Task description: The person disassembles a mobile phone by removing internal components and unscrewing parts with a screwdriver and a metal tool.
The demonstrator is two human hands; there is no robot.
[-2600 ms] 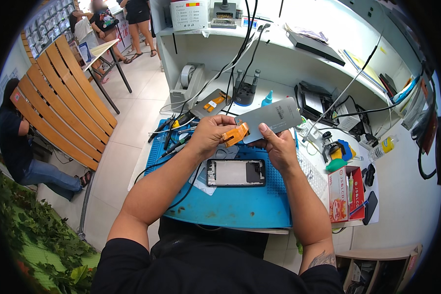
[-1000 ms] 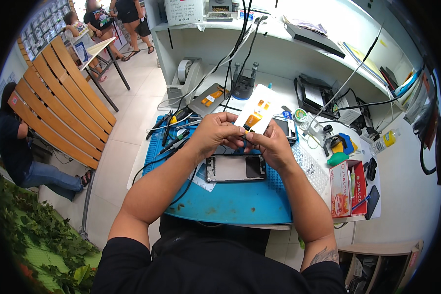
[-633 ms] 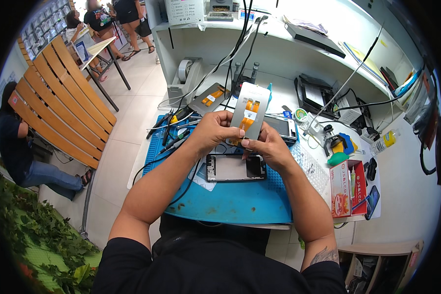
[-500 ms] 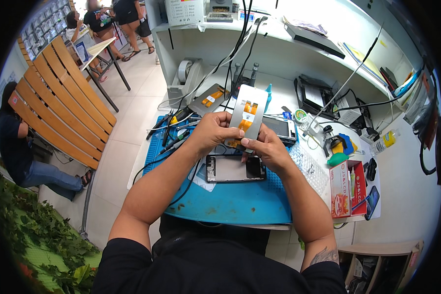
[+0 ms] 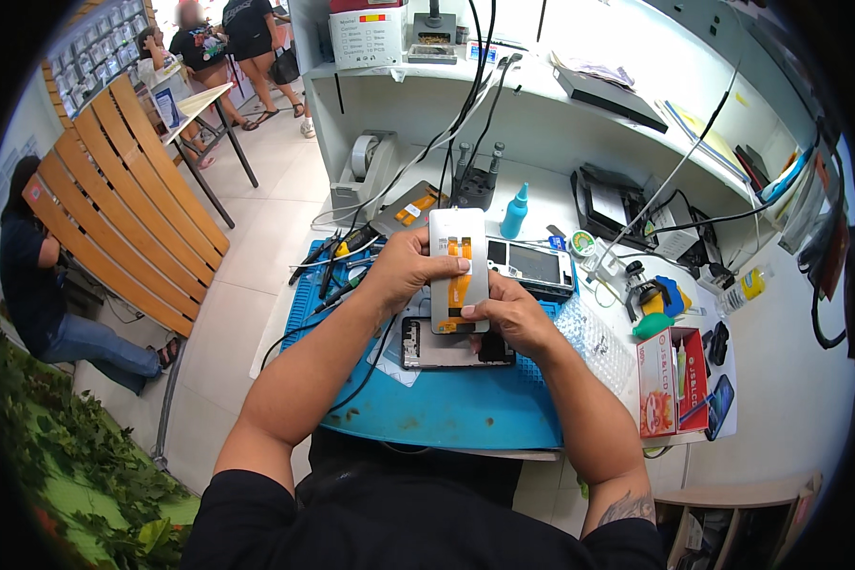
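A grey phone screen panel [image 5: 442, 306] with orange flex cables on its back stands tilted up between my hands. My left hand [image 5: 404, 273] pinches its left edge, thumb lying over the cables. Lower on the right side, my right hand [image 5: 515, 318] grips the panel with the thumb on its back near the bottom. Just beneath, an opened phone frame [image 5: 427, 357] lies on the blue work mat [image 5: 427, 410], partly hidden by the panel and my right hand. A second screen panel [image 5: 389, 220] with orange cables rests behind my left hand.
Behind my right hand lies another phone body [image 5: 544, 270]. A blue bottle [image 5: 515, 214] stands at the back, bubble wrap [image 5: 594, 347] and a red-and-white box [image 5: 657, 389] to the right. Screwdrivers [image 5: 337, 299] lie left; black cables [image 5: 469, 85] hang down over the bench.
Both hands have brought the panel lower and slightly left, over the phone frame. The panel now stands more upright, with more of its cables showing between my thumbs.
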